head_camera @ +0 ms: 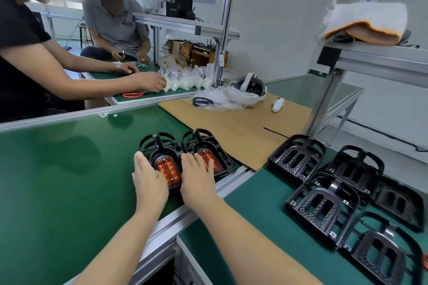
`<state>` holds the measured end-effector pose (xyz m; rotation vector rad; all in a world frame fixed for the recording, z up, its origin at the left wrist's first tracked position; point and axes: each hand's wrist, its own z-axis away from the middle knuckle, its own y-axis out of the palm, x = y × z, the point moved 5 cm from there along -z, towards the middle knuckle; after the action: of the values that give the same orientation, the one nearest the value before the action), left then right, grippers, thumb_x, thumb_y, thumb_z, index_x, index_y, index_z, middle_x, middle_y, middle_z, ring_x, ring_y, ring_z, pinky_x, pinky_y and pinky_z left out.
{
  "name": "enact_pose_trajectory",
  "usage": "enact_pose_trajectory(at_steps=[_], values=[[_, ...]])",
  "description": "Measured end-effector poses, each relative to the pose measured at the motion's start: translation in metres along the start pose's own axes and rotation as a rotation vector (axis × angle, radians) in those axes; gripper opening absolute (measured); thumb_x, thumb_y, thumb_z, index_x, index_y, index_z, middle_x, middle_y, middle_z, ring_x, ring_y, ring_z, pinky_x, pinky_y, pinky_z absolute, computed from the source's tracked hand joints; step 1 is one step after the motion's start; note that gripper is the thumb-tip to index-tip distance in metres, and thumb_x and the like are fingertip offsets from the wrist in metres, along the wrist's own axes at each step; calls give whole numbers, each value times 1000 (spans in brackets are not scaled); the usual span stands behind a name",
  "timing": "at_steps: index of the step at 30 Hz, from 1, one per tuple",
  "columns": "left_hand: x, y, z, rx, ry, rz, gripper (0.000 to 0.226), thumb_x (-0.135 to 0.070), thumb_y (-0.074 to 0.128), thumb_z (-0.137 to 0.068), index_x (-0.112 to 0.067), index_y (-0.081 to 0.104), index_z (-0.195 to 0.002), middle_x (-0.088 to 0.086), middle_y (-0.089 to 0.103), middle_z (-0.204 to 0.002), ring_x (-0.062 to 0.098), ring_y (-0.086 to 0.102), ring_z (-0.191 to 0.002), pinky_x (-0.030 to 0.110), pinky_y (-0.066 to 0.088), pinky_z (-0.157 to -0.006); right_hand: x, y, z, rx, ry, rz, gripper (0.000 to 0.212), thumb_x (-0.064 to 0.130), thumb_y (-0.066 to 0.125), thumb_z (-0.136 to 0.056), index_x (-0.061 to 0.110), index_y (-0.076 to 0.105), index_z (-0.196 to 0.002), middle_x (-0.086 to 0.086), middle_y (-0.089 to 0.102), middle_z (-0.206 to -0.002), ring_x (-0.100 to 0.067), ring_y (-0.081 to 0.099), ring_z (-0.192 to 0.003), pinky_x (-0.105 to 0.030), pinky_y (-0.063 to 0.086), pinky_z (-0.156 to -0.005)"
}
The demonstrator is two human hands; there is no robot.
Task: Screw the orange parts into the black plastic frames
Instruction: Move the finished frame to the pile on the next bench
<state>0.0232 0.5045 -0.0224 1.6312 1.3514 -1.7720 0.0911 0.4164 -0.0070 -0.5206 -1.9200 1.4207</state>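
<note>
Orange parts (167,170) sit inside two black frames (159,148) on the bench (58,169); left hand (149,180) and right hand (196,177) rest flat on them, fingers straight.

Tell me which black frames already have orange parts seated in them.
The two frames under the hands: one beneath the left hand, one beneath the right hand. Each shows an orange part. The black frames at right have empty openings.
</note>
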Motion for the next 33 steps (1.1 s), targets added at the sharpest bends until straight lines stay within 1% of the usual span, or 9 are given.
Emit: enact_pose_trajectory(at_steps=[4,6,8,10,13,16,21,26,33], values=[[-4,1,-3,3,38,-176,62,6,31,-93,-4,10,-151,9,2,-160,23,6,-146,36,2,-117,-2,4,4,27,-38,39,66,7,49,-95,16,17,-152,-1,13,-161,-20,3,-149,-50,-5,-117],[-4,2,-6,4,31,-327,55,-2,34,-96,-6,19,-149,7,4,-160,24,7,-146,41,5,-116,-5,4,6,27,-38,28,62,11,45,-98,17,16,-152,-1,12,-161,-20,3,-149,-51,-5,-117],[-4,3,-6,20,16,-440,51,-15,35,-99,-13,22,-148,4,3,-160,22,4,-146,46,4,-115,-8,2,9,19,-32,19,58,15,41,-101,19,14,-153,0,12,-161,-20,3,-149,-53,-6,-116],[-3,4,-6,37,7,-491,50,-24,35,-100,-16,23,-148,2,3,-160,22,2,-146,50,3,-115,-12,-1,11,13,-21,9,54,20,35,-104,20,12,-153,2,10,-162,-19,2,-149,-53,-7,-116],[-4,4,-5,38,5,-542,51,-32,35,-100,-15,25,-147,2,5,-160,23,1,-146,54,3,-114,-18,-6,16,25,-2,11,53,24,30,-106,19,10,-154,3,8,-163,-18,0,-149,-53,-10,-116],[-12,2,-2,3,32,-555,54,-33,38,-98,-14,25,-147,3,6,-160,24,2,-145,56,3,-113,-27,-12,24,28,26,25,52,26,27,-106,20,8,-154,2,6,-163,-17,-1,-149,-53,-11,-115],[-41,18,18,17,224,-543,56,-32,37,-99,-17,21,-150,2,5,-160,22,0,-146,54,0,-113,-46,-29,44,-20,97,13,53,28,24,-106,20,4,-155,3,4,-163,-17,-2,-149,-51,-14,-115],[-70,57,56,158,376,-450,57,-33,35,-100,-21,14,-152,-3,1,-160,17,0,-146,47,-1,-115,-83,-53,80,-83,231,38,52,29,20,-107,22,1,-155,6,0,-163,-14,-6,-149,-51,-16,-114],[-102,120,118,420,497,-362,58,-35,31,-101,-24,5,-152,-6,-1,-160,12,-1,-146,40,-3,-116,-143,-87,139,-156,441,115,54,30,22,-106,23,-1,-155,8,-3,-163,-11,-6,-149,-51,-14,-115]])
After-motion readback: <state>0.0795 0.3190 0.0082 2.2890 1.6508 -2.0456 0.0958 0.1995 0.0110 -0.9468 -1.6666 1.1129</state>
